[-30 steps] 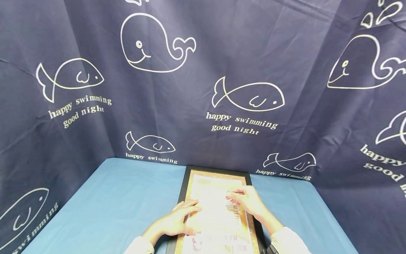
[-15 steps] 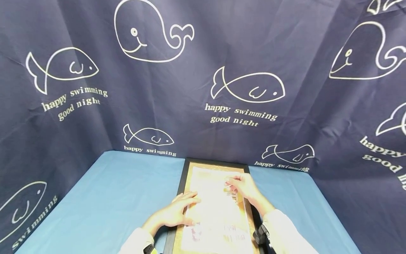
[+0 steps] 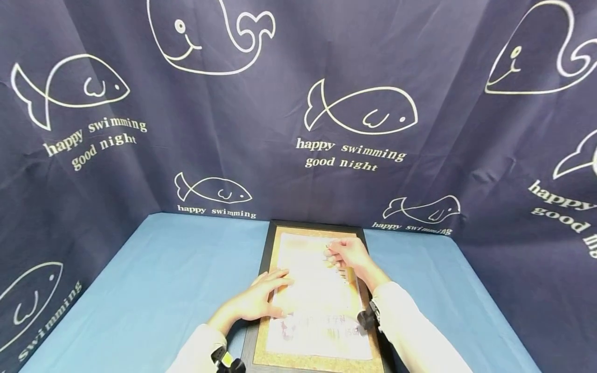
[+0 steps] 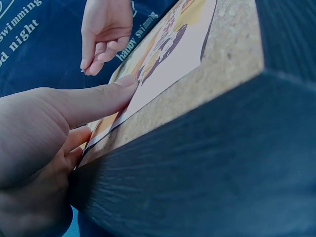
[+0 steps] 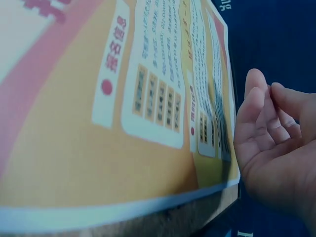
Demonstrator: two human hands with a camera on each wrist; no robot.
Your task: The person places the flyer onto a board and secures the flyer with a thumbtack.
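Observation:
A printed poster lies on a cork board with a black frame. My left hand rests across the left side of frame and poster, fingers fairly straight. The left wrist view shows its thumb lying on the poster. Over the poster's upper right part is my right hand, thumb and index fingertips pinched together. A tiny tack-like thing shows at those fingertips, too small to make out fully. In the right wrist view the right hand is beside the poster's edge.
Blue cloth covers the table on both sides of the board. A dark blue curtain with whale and fish drawings hangs close behind the board's far edge. Dark wrist devices sit at both cuffs.
The head view has tilted down, so the scene sits higher. My right hand has shifted toward the board's far edge and slightly left. My left hand stays put on the board.

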